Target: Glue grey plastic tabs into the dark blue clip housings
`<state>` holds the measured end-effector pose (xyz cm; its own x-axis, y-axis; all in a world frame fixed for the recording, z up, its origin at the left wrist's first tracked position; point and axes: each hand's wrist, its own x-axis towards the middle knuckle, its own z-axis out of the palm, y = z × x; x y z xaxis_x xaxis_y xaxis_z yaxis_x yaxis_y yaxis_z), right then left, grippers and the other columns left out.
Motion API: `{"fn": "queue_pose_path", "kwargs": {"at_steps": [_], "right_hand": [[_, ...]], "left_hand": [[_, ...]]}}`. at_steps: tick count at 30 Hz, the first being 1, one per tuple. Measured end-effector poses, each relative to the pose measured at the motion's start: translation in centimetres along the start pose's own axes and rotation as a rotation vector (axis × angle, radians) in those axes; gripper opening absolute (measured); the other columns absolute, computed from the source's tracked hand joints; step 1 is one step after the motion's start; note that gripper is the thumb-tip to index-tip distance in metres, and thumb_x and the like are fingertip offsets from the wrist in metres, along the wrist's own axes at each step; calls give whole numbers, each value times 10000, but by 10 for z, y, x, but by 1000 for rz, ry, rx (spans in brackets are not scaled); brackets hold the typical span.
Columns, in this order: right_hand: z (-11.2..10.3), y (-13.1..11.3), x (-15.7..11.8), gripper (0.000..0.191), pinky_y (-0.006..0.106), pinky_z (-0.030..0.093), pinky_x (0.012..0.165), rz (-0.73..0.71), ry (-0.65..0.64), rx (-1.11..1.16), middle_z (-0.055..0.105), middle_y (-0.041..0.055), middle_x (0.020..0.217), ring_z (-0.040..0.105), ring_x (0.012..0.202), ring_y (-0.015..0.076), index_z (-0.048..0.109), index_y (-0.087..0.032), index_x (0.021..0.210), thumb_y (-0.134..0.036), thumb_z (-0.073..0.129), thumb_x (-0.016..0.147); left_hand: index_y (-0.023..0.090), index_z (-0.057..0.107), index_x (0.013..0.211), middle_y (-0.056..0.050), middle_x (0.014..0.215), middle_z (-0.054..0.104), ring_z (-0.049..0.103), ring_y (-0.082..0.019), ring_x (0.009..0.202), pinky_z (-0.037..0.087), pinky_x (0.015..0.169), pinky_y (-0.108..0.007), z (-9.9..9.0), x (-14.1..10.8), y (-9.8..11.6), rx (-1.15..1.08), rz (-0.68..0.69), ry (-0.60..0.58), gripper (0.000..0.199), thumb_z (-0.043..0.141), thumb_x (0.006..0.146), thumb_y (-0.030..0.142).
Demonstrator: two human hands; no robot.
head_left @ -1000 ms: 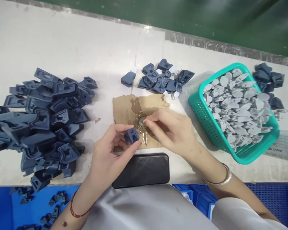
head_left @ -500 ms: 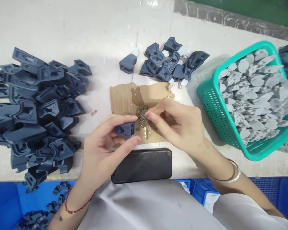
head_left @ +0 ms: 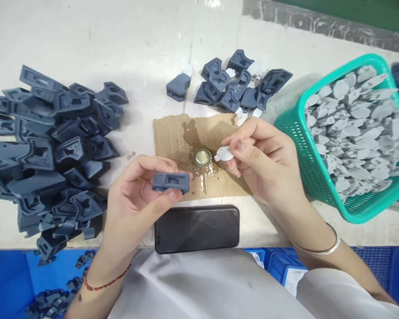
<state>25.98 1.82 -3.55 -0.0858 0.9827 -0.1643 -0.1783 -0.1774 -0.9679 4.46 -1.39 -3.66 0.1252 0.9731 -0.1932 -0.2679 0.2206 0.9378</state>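
My left hand (head_left: 136,190) is closed on a dark blue plastic part (head_left: 171,181), its face with a rectangular slot turned up. Between the thumb and fingers of my right hand (head_left: 262,164) is a small light grey plastic piece (head_left: 224,153), its narrow end pointing left. The two pieces are apart. Between the hands, a bottle cap (head_left: 202,157) with shiny liquid in it lies on a piece of cardboard (head_left: 168,133). Wet stains and drops surround the cap.
Left lies a big pile of dark blue parts (head_left: 69,150). Several dark blue parts with light grey pieces (head_left: 231,84) lie behind the cardboard. On the right stands a green basket (head_left: 299,146) of grey pieces. A black phone (head_left: 197,230) lies at the front; blue bins (head_left: 6,279) are below.
My right hand has moved away from the bottle cap to the right, bringing the grey piece into view. The dark blue part has been turned in my left hand, its slotted face now up.
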Motion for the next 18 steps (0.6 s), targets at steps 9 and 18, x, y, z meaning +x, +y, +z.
{"fn": "queue_pose_path", "kwargs": {"at_steps": [9,18], "right_hand": [[1,0,-2,153,232,397,437,-63,-19,10,673,-45,635,509,472,76,720,-216,848,-310,790,946],[10,-5,-10,223,259,573,571,-176,-55,-188,721,-44,757,659,608,109,641,-252,825,-372,741,983]], "left_hand": [[257,783,991,19,1009,819,772,-129,907,671,760,-185,7,-4,6,-7,-103,-41,149,767,934,120],[327,644,1384,2,1072,729,664,-108,847,571,807,-199,-1,-9,-4,484,65,-275,375,621,1041,177]]}}
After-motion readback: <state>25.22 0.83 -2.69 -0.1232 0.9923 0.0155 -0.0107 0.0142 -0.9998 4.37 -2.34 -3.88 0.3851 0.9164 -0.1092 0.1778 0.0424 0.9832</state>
